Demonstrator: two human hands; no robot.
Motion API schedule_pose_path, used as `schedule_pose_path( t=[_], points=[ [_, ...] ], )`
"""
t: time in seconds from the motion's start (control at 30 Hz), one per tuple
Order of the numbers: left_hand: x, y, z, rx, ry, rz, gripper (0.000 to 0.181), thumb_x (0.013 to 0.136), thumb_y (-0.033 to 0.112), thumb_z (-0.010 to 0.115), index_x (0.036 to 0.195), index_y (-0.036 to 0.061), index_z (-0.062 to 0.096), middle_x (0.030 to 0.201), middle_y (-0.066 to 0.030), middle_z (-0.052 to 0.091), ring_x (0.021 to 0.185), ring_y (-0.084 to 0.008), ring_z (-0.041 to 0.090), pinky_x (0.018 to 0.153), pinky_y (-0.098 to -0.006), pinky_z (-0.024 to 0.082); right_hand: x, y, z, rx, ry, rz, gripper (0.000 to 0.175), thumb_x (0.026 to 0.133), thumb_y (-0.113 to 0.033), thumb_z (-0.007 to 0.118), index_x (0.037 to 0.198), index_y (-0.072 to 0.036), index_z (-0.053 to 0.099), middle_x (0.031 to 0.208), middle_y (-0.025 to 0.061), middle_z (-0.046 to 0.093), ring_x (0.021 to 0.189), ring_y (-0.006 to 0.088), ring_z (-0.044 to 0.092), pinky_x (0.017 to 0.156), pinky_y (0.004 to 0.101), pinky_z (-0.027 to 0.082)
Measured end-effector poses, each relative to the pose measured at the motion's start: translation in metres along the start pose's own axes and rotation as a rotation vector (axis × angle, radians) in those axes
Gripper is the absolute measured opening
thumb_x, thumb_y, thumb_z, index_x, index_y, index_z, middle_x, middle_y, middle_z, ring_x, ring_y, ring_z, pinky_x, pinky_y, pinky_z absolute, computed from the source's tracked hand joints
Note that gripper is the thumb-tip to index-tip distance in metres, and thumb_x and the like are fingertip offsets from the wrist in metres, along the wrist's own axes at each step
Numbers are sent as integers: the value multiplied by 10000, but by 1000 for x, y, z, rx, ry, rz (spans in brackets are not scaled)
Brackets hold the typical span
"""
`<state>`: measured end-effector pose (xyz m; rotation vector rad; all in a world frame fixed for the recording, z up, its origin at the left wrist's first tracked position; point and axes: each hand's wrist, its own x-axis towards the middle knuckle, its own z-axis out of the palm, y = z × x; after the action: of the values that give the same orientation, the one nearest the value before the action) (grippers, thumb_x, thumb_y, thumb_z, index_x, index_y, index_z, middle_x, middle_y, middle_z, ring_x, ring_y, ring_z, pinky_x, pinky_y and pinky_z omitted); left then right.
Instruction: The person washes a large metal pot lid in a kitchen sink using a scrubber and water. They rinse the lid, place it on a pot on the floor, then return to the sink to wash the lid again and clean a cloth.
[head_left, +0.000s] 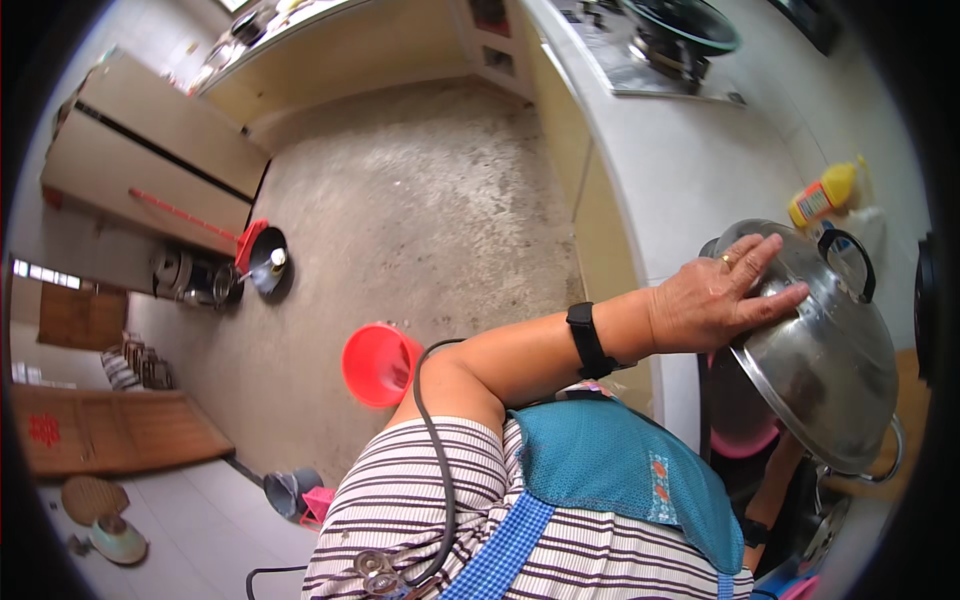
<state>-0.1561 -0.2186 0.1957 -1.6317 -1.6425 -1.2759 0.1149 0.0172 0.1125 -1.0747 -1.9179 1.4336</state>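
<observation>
My left hand (731, 296) reaches across to a large, tilted stainless steel pot (832, 360), its fingers and thumb spread over the outer metal surface. A ring is on one finger and a black band on the wrist. The pot has a black handle (866, 262) at the top and a metal loop handle (898, 450) at the lower right. Below its rim, a pink basin (742, 442) shows partly in the dark sink area. My right forearm, also with a black band, comes up from the lower right; the right hand is hidden behind the pot.
Past the pot, a yellow bottle (821, 196) lies on the white counter (697, 172). A wok (686, 26) sits on the gas hob (611, 52). On the concrete floor are a red bucket (379, 365) and a long-handled dustpan (251, 244). A dark cable crosses my left upper arm.
</observation>
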Motion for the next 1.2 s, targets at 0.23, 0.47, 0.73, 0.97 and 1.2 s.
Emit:
schedule_pose_path(
  t=[0.23,0.47,0.73,0.97,1.2],
  points=[
    [-96,-40,-143,-68,289,-670,599,784,-54,496,1351,70,349,1156,-239,526,1039,-411,543,889,-393,457,-16,-67,148,-110,-355,-129,255,931,-176,491,1154,-54,506,967,45,578,812,100,573,637,230,445],
    [-251,-60,-289,-883,870,-1661,392,796,50,453,1176,-41,469,1092,-164,583,978,-272,596,854,-369,507,-52,-106,298,-75,-707,-154,241,933,-173,488,1133,-40,495,992,49,546,802,112,564,615,205,452],
    [-471,-21,-383,60,855,-1633,140,763,43,465,679,-21,558,717,-60,575,579,-149,531,541,-286,466,-44,-116,416,-298,-989,-106,260,921,-232,492,1120,-64,496,989,64,562,806,144,590,621,268,485],
    [-352,-96,-440,953,70,-1142,669,767,-59,499,1380,61,259,1251,-246,461,1121,-429,471,895,-434,429,-10,-125,583,189,-1238,379,600,896,-492,473,1299,-63,357,1154,136,544,1037,231,558,774,362,504],
    [-276,-211,-456,1027,-217,-757,507,803,-71,523,1284,44,410,1220,-222,488,1099,-394,506,900,-448,446,43,-200,723,789,-1276,802,599,889,-430,514,1255,28,394,1076,147,605,956,259,607,875,437,479]
  ],
)
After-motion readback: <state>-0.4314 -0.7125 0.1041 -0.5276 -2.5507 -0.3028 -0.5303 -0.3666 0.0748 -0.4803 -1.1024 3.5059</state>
